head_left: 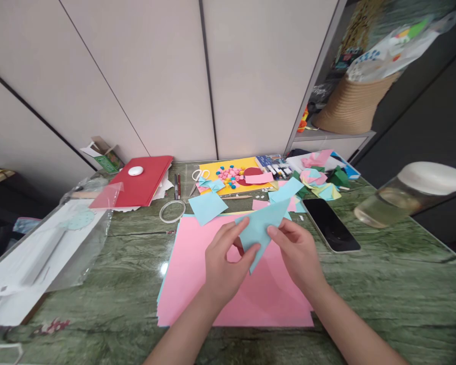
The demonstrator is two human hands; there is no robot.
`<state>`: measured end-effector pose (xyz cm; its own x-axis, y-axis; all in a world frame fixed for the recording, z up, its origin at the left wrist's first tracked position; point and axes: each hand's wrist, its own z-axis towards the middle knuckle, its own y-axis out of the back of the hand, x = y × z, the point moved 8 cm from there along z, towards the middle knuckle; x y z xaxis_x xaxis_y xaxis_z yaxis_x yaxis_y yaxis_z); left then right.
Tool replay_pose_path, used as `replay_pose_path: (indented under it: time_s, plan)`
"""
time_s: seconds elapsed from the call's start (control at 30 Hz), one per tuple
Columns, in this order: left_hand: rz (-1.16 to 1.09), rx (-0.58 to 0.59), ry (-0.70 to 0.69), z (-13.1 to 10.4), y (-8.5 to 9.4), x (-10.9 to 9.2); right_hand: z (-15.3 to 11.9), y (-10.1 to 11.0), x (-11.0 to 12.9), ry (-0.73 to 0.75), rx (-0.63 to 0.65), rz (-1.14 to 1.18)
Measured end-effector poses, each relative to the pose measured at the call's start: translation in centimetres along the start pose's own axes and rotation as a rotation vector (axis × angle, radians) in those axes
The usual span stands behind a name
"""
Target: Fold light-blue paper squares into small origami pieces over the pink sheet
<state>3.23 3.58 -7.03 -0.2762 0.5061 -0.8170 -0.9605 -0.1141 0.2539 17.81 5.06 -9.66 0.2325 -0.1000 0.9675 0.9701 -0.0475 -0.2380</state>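
A light blue paper, folded to a triangle, is held up above a stack of pink sheets. My left hand grips its left side between thumb and fingers. On the right side, my right hand pinches the same paper with the thumb in front; the fingers behind are partly hidden. One corner of the paper points down, another up to the right. A flat light blue square lies just beyond the stack, left of the raised paper.
A black phone and a lidded bottle stand to the right. Behind are scissors, a yellow sheet and folded paper pieces. Tape, a red folder and plastic-covered papers lie left.
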Motion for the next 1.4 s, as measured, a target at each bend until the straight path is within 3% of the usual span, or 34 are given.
replay_pose_path:
  time_s: [1.07,1.4]
  plan:
    - [0.028,0.001,-0.099,-0.5,-0.5,-0.4,0.0,1.6,0.9,0.065,-0.177,0.113]
    - [-0.027,0.001,-0.049,-0.5,-0.7,-0.2,0.1,2.5,1.4,0.081,-0.232,0.146]
